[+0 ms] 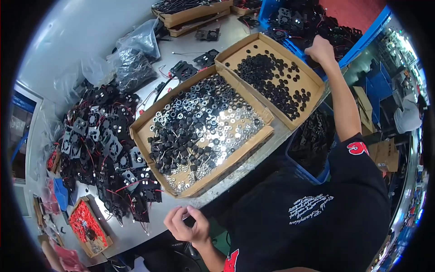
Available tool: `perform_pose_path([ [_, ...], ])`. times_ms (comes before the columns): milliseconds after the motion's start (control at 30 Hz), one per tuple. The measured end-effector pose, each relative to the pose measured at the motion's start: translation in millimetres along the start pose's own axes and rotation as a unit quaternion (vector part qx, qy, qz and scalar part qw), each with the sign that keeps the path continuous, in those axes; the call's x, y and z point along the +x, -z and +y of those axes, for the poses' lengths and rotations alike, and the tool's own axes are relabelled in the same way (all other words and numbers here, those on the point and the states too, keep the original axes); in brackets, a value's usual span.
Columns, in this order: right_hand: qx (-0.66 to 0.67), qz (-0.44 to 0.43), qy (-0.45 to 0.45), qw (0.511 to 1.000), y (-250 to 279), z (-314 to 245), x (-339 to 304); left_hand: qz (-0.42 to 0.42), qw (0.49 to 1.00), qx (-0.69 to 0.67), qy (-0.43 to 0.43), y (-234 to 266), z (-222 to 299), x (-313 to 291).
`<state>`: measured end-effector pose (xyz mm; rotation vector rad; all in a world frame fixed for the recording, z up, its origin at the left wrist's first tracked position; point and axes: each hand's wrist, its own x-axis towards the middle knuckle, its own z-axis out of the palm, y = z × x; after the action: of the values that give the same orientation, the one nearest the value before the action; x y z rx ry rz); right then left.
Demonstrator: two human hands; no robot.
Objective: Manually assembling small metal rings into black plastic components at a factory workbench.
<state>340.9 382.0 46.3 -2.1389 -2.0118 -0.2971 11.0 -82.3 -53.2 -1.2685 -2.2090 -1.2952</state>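
Observation:
My left hand point(186, 225) is off the bench's front edge, below the large cardboard tray point(235, 153). Its fingers curl loosely, a gap shows between them and the thumb, and nothing is visible in it. My right arm stretches to the far right, where my right hand point(321, 51) is closed at the blue crate point(365, 37). Black fan units with red wires point(297, 20) fill that crate. What the right fingers hold, if anything, is hidden. Washers point(206, 109), nuts and black-knobbed screws point(174, 147) lie in the large tray.
A second cardboard tray point(312, 81) holds small black rings point(258, 68). Fan units point(104, 140) are heaped on the left of the bench beside plastic bags point(136, 59). Red parts sit in a small box point(84, 222). Below the edge stands a blue bin point(312, 177).

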Motion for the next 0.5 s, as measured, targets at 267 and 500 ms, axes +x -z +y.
perform_pose_path([
  [267,0.316,0.206,0.05,0.925,7,5,-51,-0.081,0.992,-0.061,-0.072,4,16,10],
  [500,0.736,0.105,-0.033,0.668,14,-4,-54,-0.173,0.968,-0.168,-0.062,-14,44,10],
])
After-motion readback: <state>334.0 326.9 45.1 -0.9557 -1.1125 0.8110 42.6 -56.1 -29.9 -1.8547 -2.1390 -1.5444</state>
